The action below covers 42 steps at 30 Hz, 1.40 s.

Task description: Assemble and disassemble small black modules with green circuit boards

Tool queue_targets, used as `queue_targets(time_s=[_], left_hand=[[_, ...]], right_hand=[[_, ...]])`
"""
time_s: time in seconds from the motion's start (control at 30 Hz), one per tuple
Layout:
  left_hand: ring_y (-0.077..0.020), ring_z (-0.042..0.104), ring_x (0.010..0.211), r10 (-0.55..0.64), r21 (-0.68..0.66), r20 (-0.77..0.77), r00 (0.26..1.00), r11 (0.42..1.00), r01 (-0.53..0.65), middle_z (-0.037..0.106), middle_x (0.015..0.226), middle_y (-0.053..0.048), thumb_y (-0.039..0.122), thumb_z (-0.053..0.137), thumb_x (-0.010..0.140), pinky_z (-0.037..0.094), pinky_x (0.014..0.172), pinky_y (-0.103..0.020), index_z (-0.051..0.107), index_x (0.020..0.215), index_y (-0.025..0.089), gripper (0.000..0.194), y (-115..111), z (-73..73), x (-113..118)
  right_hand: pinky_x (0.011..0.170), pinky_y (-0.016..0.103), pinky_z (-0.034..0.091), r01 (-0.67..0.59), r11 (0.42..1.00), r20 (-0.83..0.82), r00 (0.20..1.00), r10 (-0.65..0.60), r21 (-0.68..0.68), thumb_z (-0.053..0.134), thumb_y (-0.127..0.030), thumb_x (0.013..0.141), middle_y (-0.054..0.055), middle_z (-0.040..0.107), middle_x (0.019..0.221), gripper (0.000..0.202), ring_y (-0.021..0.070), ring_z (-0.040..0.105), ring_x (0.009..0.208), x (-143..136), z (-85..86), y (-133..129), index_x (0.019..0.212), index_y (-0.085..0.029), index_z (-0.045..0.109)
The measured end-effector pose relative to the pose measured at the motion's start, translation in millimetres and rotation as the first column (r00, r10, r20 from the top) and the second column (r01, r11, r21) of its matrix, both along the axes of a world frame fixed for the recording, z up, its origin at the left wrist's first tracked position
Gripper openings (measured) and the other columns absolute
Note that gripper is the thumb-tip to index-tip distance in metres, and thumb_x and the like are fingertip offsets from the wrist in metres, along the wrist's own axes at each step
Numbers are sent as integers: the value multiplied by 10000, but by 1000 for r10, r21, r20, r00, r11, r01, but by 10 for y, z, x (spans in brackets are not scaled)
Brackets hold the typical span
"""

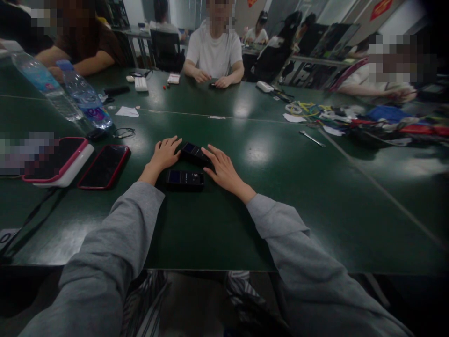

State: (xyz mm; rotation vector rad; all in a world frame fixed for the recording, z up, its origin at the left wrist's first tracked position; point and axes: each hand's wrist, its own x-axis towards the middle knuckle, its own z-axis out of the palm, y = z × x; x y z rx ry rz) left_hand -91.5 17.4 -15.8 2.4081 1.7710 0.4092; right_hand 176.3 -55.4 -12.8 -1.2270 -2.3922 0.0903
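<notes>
Two small black devices with dark screens lie on the green table. The farther device (pixel 193 153) sits at a slant between my hands. My left hand (pixel 164 154) is at its left end, fingers spread, palm down. At its right end is my right hand (pixel 223 169), fingers apart, with fingertips at or over the device's edge; whether they press on it is hard to tell. Nearer to me, the second device (pixel 185 180) lies flat, roughly level, with neither hand on it.
Left on the table (pixel 217 234) are a red-cased phone (pixel 105 167), a pink-edged device (pixel 58 160) and water bottles (pixel 86 96). A wrench (pixel 312 138) and tangled cables (pixel 382 122) lie right. A person in white (pixel 213 54) sits opposite, others around.
</notes>
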Motion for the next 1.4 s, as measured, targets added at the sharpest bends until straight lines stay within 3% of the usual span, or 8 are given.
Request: queue_targets(time_s=[0.17,0.33,0.6,0.83,1.1,1.27,1.4], left_hand=[[-348,171,1594,20,2,-9,1000,1000,-20,203,1734,-84,359,416,1014,127,1259,-639,338,1612,266,611,-18,9,11],[-322,244,1577,-1,-44,-15,1000,999,0,311,1698,-90,362,377,1033,160,1258,-633,363,1601,263,577,13,-6,7],[-326,256,1573,2,-24,-20,1000,1000,-3,320,1694,-89,390,370,1040,176,1254,-636,379,1597,259,572,34,-26,4],[-330,293,1555,10,20,8,1000,1000,-10,370,1670,-100,502,353,1045,203,1240,-627,419,1573,270,581,54,-76,5],[-340,286,1554,2,7,19,1000,1000,-2,362,1673,-108,521,341,1042,200,1241,-629,433,1562,245,596,43,-52,5],[-334,287,1553,3,2,21,1000,1000,-3,363,1674,-96,517,349,1040,194,1243,-628,431,1561,271,581,46,-51,1],[-338,288,1554,3,7,28,1000,1000,-3,370,1670,-92,533,349,1038,198,1243,-630,430,1563,282,588,54,-62,1]], right_hand=[[1159,548,412,-37,998,-22,999,36,-55,445,-329,1041,84,339,1641,581,284,387,1478,-9,23,9,1598,-334,277],[1050,519,506,-53,996,-51,997,50,-65,444,-310,1039,133,388,1551,578,298,458,1406,-13,-1,34,1590,-307,270],[1022,515,526,-25,998,-40,999,22,-55,453,-291,1030,141,411,1463,583,298,511,1318,-4,-29,38,1581,-313,264],[1013,544,526,86,996,-24,996,-87,-37,453,-270,1009,158,432,1417,611,323,528,1280,-26,-46,21,1587,-297,257],[929,559,534,308,949,-6,951,-309,63,500,-367,1008,181,591,1286,540,366,593,1162,-27,2,12,1506,-178,417],[918,558,528,339,937,-14,941,-339,78,492,-390,1012,194,617,1287,513,368,607,1146,-15,-6,14,1462,-145,460],[885,540,538,346,933,-20,938,-346,96,503,-422,1010,169,650,1224,488,359,622,1102,-10,-6,16,1436,-183,484]])
